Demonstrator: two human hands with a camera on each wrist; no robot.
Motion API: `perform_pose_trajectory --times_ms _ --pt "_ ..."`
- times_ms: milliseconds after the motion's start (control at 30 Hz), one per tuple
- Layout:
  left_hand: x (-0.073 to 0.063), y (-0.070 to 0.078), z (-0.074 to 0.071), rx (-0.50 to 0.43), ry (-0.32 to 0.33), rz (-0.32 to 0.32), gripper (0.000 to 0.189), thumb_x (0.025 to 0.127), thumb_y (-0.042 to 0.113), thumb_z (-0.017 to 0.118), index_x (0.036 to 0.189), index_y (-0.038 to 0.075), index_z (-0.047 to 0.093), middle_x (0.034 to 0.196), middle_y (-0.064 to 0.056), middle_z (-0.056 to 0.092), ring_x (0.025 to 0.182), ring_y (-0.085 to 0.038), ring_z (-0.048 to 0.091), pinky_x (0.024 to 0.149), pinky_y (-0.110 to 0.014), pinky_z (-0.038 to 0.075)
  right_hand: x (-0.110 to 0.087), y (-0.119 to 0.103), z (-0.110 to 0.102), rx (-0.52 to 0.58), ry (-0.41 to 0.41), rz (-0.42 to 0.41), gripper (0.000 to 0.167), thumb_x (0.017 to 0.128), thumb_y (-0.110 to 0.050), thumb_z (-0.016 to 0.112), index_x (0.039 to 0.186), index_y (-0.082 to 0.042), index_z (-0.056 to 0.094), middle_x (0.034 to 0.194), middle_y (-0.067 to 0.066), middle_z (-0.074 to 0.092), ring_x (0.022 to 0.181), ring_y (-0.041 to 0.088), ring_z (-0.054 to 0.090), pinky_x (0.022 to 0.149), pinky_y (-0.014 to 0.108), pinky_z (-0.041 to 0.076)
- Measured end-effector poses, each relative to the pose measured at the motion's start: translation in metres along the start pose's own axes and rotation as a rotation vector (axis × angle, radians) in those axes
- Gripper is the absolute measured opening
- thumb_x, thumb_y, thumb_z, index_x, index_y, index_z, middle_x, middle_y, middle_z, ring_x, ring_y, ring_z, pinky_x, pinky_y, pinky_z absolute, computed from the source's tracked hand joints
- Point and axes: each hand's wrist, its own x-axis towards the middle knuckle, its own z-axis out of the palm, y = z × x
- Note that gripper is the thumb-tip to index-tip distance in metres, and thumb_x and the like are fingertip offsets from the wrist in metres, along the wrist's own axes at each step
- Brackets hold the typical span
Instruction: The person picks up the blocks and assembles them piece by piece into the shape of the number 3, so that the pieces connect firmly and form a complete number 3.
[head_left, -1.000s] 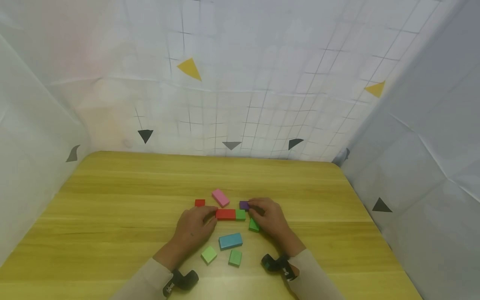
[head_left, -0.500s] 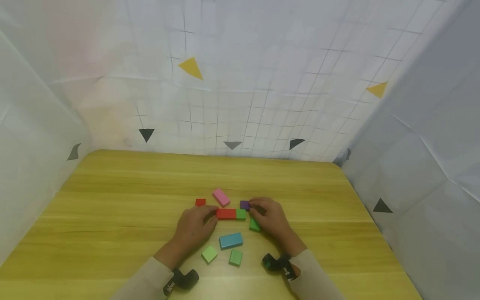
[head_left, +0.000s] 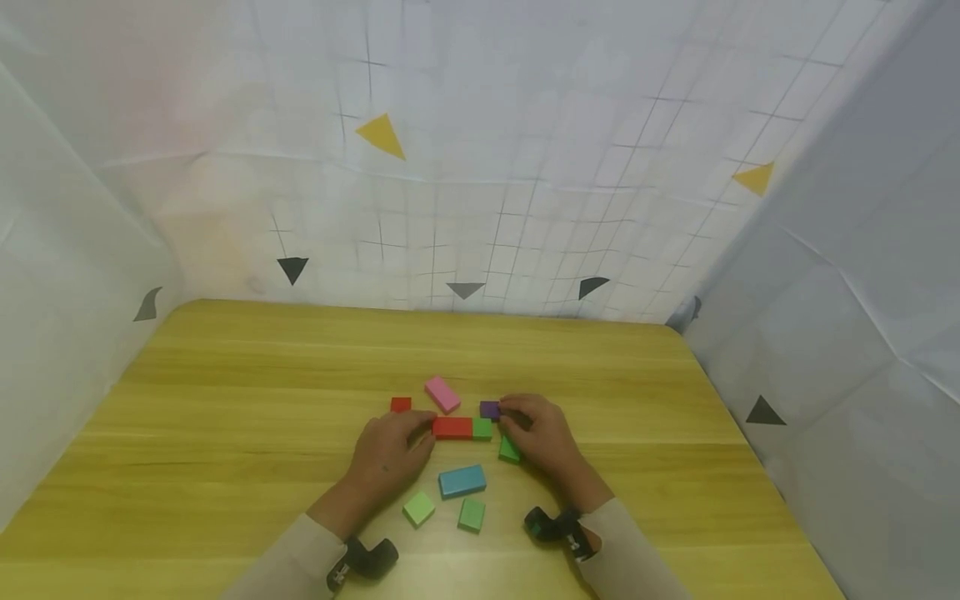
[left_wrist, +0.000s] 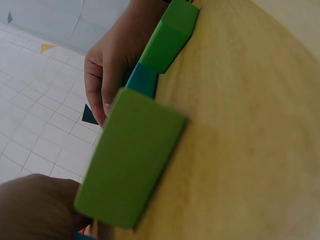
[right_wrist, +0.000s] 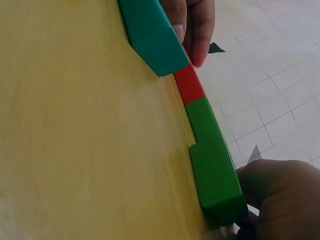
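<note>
In the head view my left hand (head_left: pixel 390 457) pinches the left end of a long red block (head_left: pixel 453 428) between thumb and forefinger. A small green block (head_left: pixel 482 429) sits in line against that block's right end. My right hand (head_left: pixel 545 435) pinches the right side of a purple block (head_left: pixel 489 409), just behind the green one. Another green block (head_left: pixel 509 451) lies partly under the right hand. In the right wrist view, the red block (right_wrist: pixel 190 86) shows behind a teal-blue block (right_wrist: pixel 152 37), and the right fingers are mostly hidden behind a green block (right_wrist: pixel 217 182).
A pink block (head_left: pixel 442 394) and a second red block (head_left: pixel 401 404) lie behind the row on the wooden table (head_left: pixel 262 375). Nearer sit the blue block (head_left: pixel 462 482), a light green block (head_left: pixel 418 508) and a green one (head_left: pixel 471 515). White sheeting (head_left: pixel 525 242) surrounds the table.
</note>
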Motion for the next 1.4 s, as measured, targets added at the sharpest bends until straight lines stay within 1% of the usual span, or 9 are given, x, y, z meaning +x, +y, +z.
perform_pose_trajectory --times_ms 200,367,500,633,867,1000,1167,1267,1400 --pt "-0.001 -0.001 0.002 -0.004 0.003 -0.007 0.03 0.091 0.031 0.07 0.121 0.026 0.071 0.113 0.014 0.072 0.094 -0.006 0.061 0.082 -0.031 0.047 -0.003 0.004 0.0 -0.002 0.015 -0.027 0.019 0.087 -0.012 0.076 0.106 -0.009 0.076 0.113 0.005 0.073 0.11 0.024 0.067 0.096 0.042 0.052" --pt "0.0 -0.002 0.002 0.002 0.009 0.009 0.03 0.091 0.031 0.071 0.121 0.025 0.071 0.112 0.012 0.072 0.094 -0.007 0.062 0.081 -0.032 0.047 -0.007 0.004 -0.001 0.013 0.036 -0.063 0.017 0.089 -0.011 0.074 0.105 -0.008 0.076 0.109 0.004 0.073 0.107 0.023 0.068 0.094 0.041 0.054" --pt "0.0 -0.002 0.002 0.008 0.019 0.022 0.031 0.091 0.031 0.071 0.121 0.024 0.071 0.112 0.011 0.073 0.094 -0.009 0.063 0.082 -0.033 0.047 -0.011 0.003 -0.003 0.019 0.035 -0.078 0.014 0.091 -0.012 0.072 0.105 -0.009 0.075 0.107 0.003 0.073 0.105 0.021 0.068 0.092 0.038 0.055" --pt "-0.001 -0.002 0.001 0.014 0.021 0.021 0.031 0.091 0.03 0.072 0.121 0.024 0.071 0.112 0.01 0.073 0.095 -0.009 0.063 0.083 -0.034 0.048 -0.016 0.002 -0.005 0.012 0.024 -0.085 0.014 0.091 -0.01 0.072 0.104 -0.01 0.075 0.106 0.0 0.073 0.103 0.017 0.069 0.09 0.035 0.055" --pt "-0.001 0.0 0.0 0.003 0.012 0.01 0.03 0.091 0.03 0.071 0.121 0.025 0.071 0.112 0.011 0.072 0.095 -0.009 0.062 0.081 -0.033 0.047 -0.024 0.0 -0.008 0.019 0.015 -0.124 0.016 0.089 -0.003 0.071 0.103 -0.01 0.076 0.107 0.0 0.074 0.103 0.018 0.07 0.091 0.036 0.055" --pt "-0.002 0.0 0.0 -0.004 0.015 0.014 0.03 0.091 0.03 0.071 0.121 0.024 0.071 0.112 0.011 0.072 0.095 -0.009 0.063 0.082 -0.034 0.047 -0.026 -0.001 -0.009 0.015 -0.013 -0.118 0.02 0.089 0.0 0.069 0.104 -0.011 0.076 0.108 -0.001 0.074 0.105 0.018 0.069 0.092 0.037 0.055" --pt "-0.002 -0.001 0.001 0.006 0.027 0.024 0.03 0.091 0.029 0.071 0.121 0.024 0.071 0.112 0.011 0.073 0.093 -0.008 0.062 0.079 -0.032 0.045 -0.027 -0.004 -0.012 0.011 -0.055 -0.097 0.022 0.091 0.0 0.066 0.106 -0.013 0.076 0.11 -0.003 0.074 0.107 0.017 0.068 0.092 0.037 0.055" --pt "-0.001 -0.002 0.001 0.005 0.029 0.026 0.03 0.091 0.029 0.071 0.121 0.024 0.071 0.111 0.011 0.073 0.093 -0.008 0.062 0.078 -0.031 0.045 -0.027 -0.004 -0.012 -0.001 -0.061 -0.12 0.024 0.091 0.001 0.065 0.106 -0.013 0.076 0.11 -0.003 0.074 0.106 0.017 0.068 0.091 0.036 0.055" --pt "-0.001 -0.003 0.001 -0.005 0.016 0.021 0.03 0.091 0.029 0.071 0.121 0.024 0.071 0.112 0.011 0.072 0.093 -0.007 0.062 0.08 -0.032 0.046 -0.029 -0.003 -0.014 -0.02 -0.065 -0.155 0.03 0.088 0.005 0.062 0.106 -0.014 0.077 0.109 -0.003 0.074 0.105 0.017 0.068 0.089 0.037 0.056"
